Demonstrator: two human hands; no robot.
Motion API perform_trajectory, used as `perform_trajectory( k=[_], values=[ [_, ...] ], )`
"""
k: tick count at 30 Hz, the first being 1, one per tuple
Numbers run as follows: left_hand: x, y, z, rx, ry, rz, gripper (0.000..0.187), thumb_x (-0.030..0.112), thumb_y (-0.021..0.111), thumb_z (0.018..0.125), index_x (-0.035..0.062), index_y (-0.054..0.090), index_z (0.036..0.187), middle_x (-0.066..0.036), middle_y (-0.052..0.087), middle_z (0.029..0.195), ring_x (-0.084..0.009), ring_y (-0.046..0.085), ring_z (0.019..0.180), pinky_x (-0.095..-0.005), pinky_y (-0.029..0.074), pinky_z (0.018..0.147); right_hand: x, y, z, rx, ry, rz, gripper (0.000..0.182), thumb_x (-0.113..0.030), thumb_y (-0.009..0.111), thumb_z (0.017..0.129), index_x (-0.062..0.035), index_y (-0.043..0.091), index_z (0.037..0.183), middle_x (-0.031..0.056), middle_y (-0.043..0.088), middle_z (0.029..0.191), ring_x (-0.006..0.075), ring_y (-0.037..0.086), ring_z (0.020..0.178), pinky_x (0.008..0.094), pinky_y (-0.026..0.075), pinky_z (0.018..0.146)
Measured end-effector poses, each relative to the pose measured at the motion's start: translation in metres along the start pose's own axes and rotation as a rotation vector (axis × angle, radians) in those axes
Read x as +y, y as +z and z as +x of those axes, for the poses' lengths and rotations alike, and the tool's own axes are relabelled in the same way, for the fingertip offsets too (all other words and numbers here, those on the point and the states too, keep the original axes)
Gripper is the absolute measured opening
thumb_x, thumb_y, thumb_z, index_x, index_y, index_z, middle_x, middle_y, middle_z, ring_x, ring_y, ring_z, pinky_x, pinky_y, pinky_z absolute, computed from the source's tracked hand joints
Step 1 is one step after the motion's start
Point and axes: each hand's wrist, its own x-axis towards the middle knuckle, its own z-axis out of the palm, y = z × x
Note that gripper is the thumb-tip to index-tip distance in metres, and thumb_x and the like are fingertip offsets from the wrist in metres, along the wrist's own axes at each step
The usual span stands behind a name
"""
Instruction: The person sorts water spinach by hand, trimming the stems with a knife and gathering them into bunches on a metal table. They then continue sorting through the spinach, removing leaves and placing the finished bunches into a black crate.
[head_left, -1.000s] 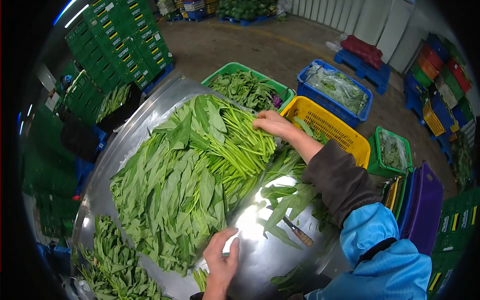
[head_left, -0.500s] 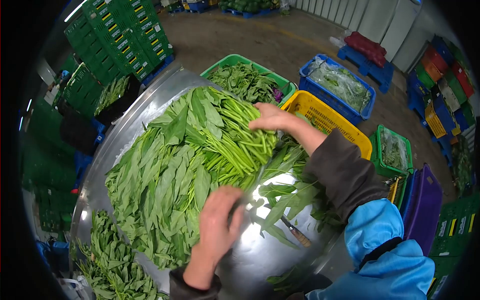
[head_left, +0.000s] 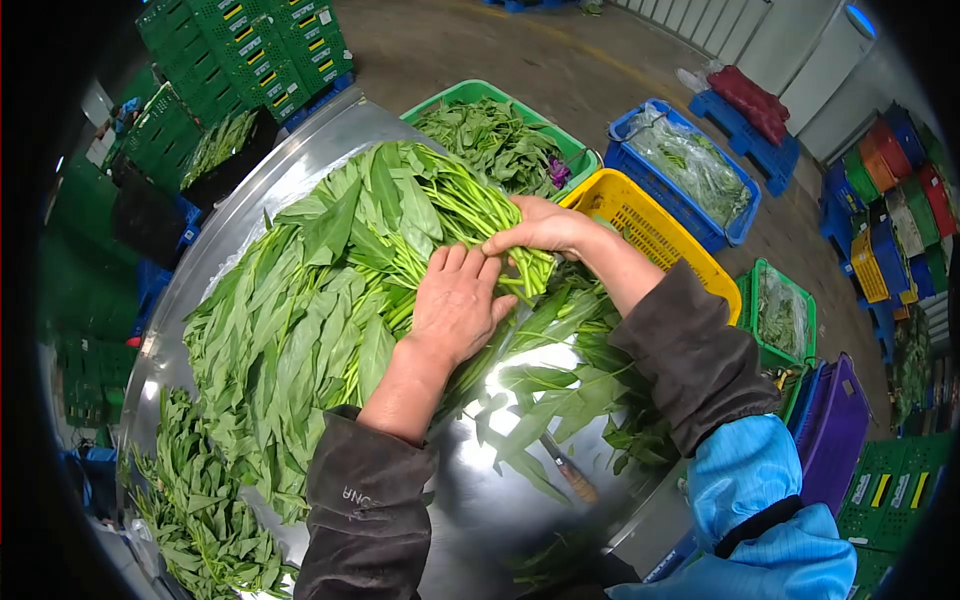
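Note:
A big heap of leafy green stems that look like water spinach [head_left: 290, 310] covers much of the steel table [head_left: 480, 540]. My right hand [head_left: 545, 228] is closed round the cut-end side of a bunch of stems [head_left: 470, 205] at the top of the heap. Just left of it, my left hand [head_left: 455, 300] lies flat on the stems, fingers stretched over them and thumb apart. Below and right of my hands are loose leafy stems [head_left: 560, 390]. A knife [head_left: 570, 475] with a wooden handle rests on the steel, partly under leaves.
Beyond the table stand a green crate [head_left: 585, 165] of leaves, a yellow crate [head_left: 715, 275] and a blue crate [head_left: 740, 225] with bagged greens. More greens [head_left: 205, 500] lie at the table's near left. Stacked green crates [head_left: 250, 60] rise at the back left.
My left hand has moved up from the lower edge of the heap onto the stems, close to my right hand. My right hand stays on the bunch; the view has shifted slightly.

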Motion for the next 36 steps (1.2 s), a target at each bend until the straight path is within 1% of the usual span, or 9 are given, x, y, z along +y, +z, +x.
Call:
perform_trajectory(
  k=[3, 8, 10, 11, 17, 21, 27, 31, 36],
  values=[
    [0.001, 0.007, 0.000, 0.028, -0.023, 0.103, 0.050, 0.041, 0.057, 0.085, 0.0063, 0.055, 0.121, -0.010, 0.053, 0.104, -0.0256, 0.047, 0.103, -0.0378, 0.035, 0.095, -0.018, 0.001, -0.010, 0.028, 0.082, 0.021, 0.046, -0.007, 0.071, 0.070, 0.0026, 0.056, 0.112, 0.0097, 0.067, 0.090, 0.0142, 0.063, 0.073, 0.0276, 0.052, 0.066],
    [0.004, 0.010, 0.002, -0.039, -0.080, 0.142, 0.049, 0.043, 0.055, 0.085, 0.0065, 0.058, 0.118, -0.009, 0.053, 0.104, -0.0246, 0.046, 0.104, -0.0369, 0.034, 0.095, -0.054, -0.008, -0.028, 0.189, -0.102, -0.049, 0.047, -0.003, 0.068, 0.071, 0.0047, 0.053, 0.114, 0.0052, 0.062, 0.079, 0.0108, 0.058, 0.057, 0.0252, 0.048, 0.050],
    [0.005, 0.011, 0.002, -0.038, -0.090, 0.142, 0.049, 0.043, 0.055, 0.086, 0.0065, 0.059, 0.117, -0.010, 0.053, 0.104, -0.0247, 0.046, 0.104, -0.0370, 0.034, 0.095, -0.076, -0.016, -0.052, 0.267, -0.176, -0.069, 0.059, -0.003, 0.068, 0.072, 0.0060, 0.045, 0.126, 0.0059, 0.062, 0.080, 0.0114, 0.057, 0.057, 0.0252, 0.047, 0.050],
    [0.005, 0.010, 0.002, -0.050, -0.098, 0.131, 0.048, 0.042, 0.055, 0.085, 0.0065, 0.059, 0.117, -0.010, 0.053, 0.104, -0.0247, 0.046, 0.104, -0.0369, 0.034, 0.095, -0.088, -0.024, -0.068, 0.278, -0.180, -0.134, 0.068, -0.012, 0.070, 0.069, 0.0079, 0.044, 0.128, 0.0132, 0.065, 0.085, 0.0166, 0.063, 0.065, 0.0297, 0.052, 0.059],
    [0.005, 0.012, 0.000, -0.067, -0.125, 0.106, 0.049, 0.041, 0.056, 0.085, 0.0065, 0.057, 0.120, -0.011, 0.053, 0.108, -0.0257, 0.045, 0.108, -0.0382, 0.032, 0.099, -0.143, -0.031, -0.167, 0.582, -0.606, -0.163, 0.063, 0.000, 0.063, 0.076, 0.0029, 0.040, 0.134, 0.0072, 0.062, 0.100, 0.0116, 0.059, 0.073, 0.0238, 0.049, 0.064],
    [0.040, -0.003, -0.025, 0.365, -0.008, 0.070, 0.050, 0.034, 0.061, 0.081, 0.0057, 0.053, 0.122, -0.015, 0.051, 0.116, -0.0296, 0.044, 0.115, -0.0458, 0.030, 0.105, -0.158, 0.018, -0.198, 0.583, -0.737, -0.090, 0.059, 0.002, 0.062, 0.078, 0.0016, 0.041, 0.133, 0.0071, 0.061, 0.101, 0.0099, 0.058, 0.074, 0.0224, 0.048, 0.063],
    [0.180, -0.004, -0.202, 0.156, -0.147, -0.643, 0.049, 0.019, 0.066, 0.075, 0.0024, 0.051, 0.118, -0.016, 0.052, 0.109, -0.0327, 0.051, 0.105, -0.0434, 0.042, 0.090, -0.147, 0.166, -0.198, 0.128, -0.848, 0.075, 0.066, -0.004, 0.066, 0.076, 0.0018, 0.038, 0.136, 0.0137, 0.058, 0.118, 0.0169, 0.062, 0.088, 0.0265, 0.050, 0.076],
    [0.227, -0.006, -0.318, 0.086, -0.328, -0.776, 0.045, 0.014, 0.065, 0.078, 0.0020, 0.050, 0.119, -0.015, 0.053, 0.111, -0.0337, 0.053, 0.104, -0.0432, 0.043, 0.088, -0.146, 0.273, -0.203, -0.318, -1.073, -0.213, 0.082, -0.003, 0.067, 0.072, -0.0004, 0.026, 0.143, 0.0211, 0.043, 0.138, 0.0314, 0.052, 0.119, 0.0346, 0.042, 0.101],
    [0.232, -0.041, -0.398, 0.072, -0.743, -0.754, 0.041, 0.011, 0.063, 0.082, 0.0005, 0.051, 0.120, -0.018, 0.059, 0.110, -0.0380, 0.056, 0.102, -0.0431, 0.045, 0.088, -0.138, 0.411, -0.202, -0.772, -1.205, -0.277, 0.089, -0.003, 0.068, 0.068, -0.0101, 0.023, 0.145, 0.0166, 0.054, 0.120, 0.0366, 0.058, 0.100, 0.0417, 0.049, 0.084]
  ],
)
